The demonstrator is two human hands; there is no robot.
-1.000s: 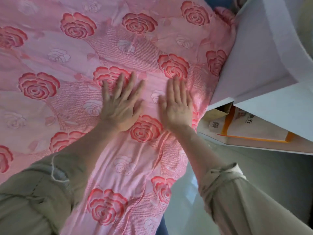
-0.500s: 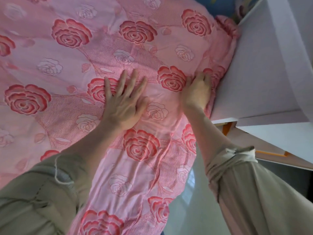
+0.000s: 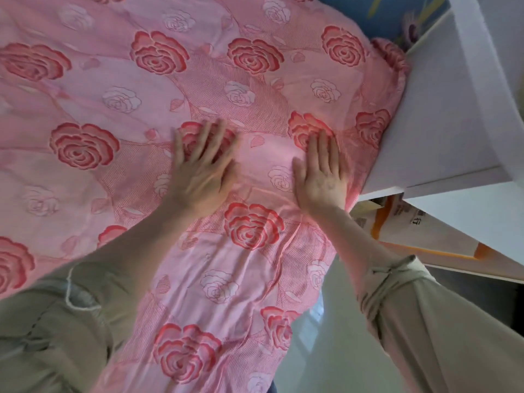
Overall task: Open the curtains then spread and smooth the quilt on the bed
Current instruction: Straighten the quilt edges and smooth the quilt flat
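Note:
A pink quilt (image 3: 136, 89) printed with red and white roses covers the bed and fills most of the view. Its near edge hangs down over the bed's side toward me. My left hand (image 3: 202, 168) lies flat on the quilt, palm down, fingers spread over a red rose. My right hand (image 3: 321, 174) also presses flat on the quilt, fingers together, close to the quilt's right edge beside the white furniture. Neither hand holds anything. No curtains are in view.
A white cabinet (image 3: 442, 114) stands tight against the bed's right side. Under its top, a shelf holds orange and white paper packages (image 3: 411, 231). A blue patterned sheet (image 3: 391, 12) shows past the quilt's far right corner. Pale floor (image 3: 334, 350) lies below right.
My right hand has come back from the quilt's right edge by the cabinet and now lies flat further left. My left hand stays flat on the quilt, about where it was.

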